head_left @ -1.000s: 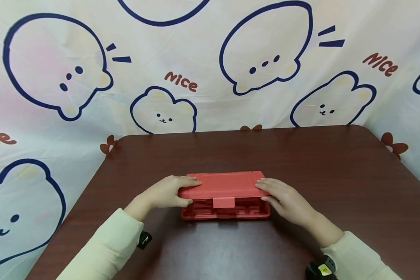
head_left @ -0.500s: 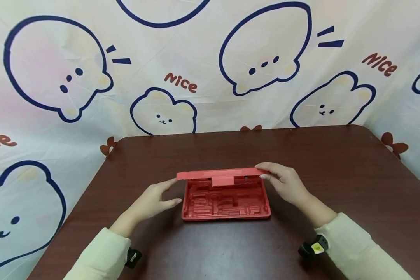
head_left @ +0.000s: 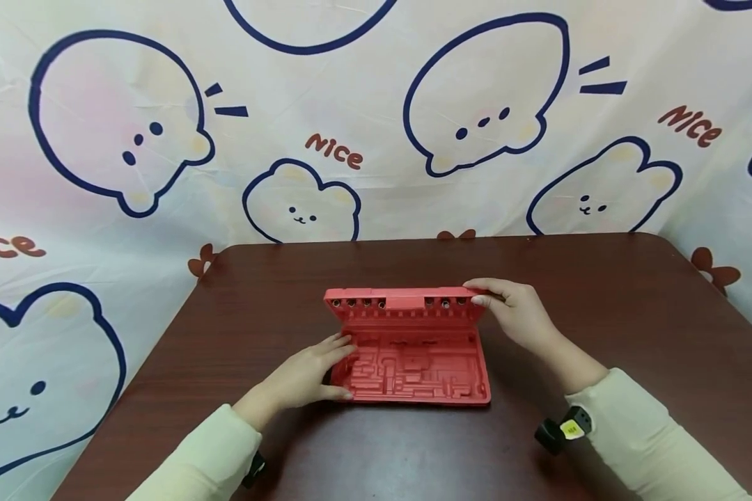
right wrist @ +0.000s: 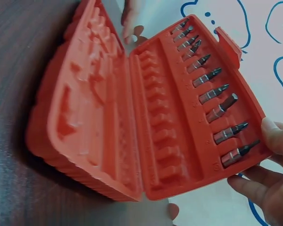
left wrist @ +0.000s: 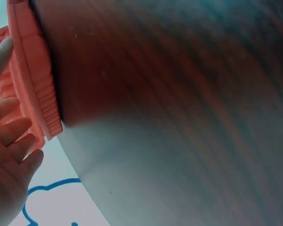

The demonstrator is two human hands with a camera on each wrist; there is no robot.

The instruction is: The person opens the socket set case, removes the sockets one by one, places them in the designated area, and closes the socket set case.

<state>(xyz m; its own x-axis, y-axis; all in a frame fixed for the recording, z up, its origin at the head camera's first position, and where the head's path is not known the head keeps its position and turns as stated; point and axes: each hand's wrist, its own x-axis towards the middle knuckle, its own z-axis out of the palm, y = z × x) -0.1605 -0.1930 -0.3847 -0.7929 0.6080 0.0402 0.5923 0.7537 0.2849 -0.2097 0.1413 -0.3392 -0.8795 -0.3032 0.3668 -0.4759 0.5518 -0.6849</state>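
Left side: your long, cream fabric sleeve [head_left: 194, 452], a black wrist device [head_left: 254, 470] beneath its cuff. Your bare left hand [head_left: 307, 372]: fingers extended and relaxed, touching the case's left edge, gripping nothing.

Centre: one hinged rectangular red plastic case [head_left: 413, 369], standing open on a glossy, dark reddish-brown wood-grain table [head_left: 382, 452]; base moulded in shallow, stepped recesses, outer wall ribbed. Its raised red lid [right wrist: 188, 108] carries a tab clasp [right wrist: 228, 47] and, plain only in your right wrist view, a full row of slim metal screwdriver bits [right wrist: 213, 94]; the head view shows mostly round ends.

Right side: your bare right hand [head_left: 520, 313], pinching the lid's right edge between thumb and fingers. Below it, a black wrist device with a yellow label [head_left: 572, 429], lettering too small to read.

Behind: pale fabric backdrop [head_left: 382, 202], navy-outlined bears, reading "Nice" in brown.
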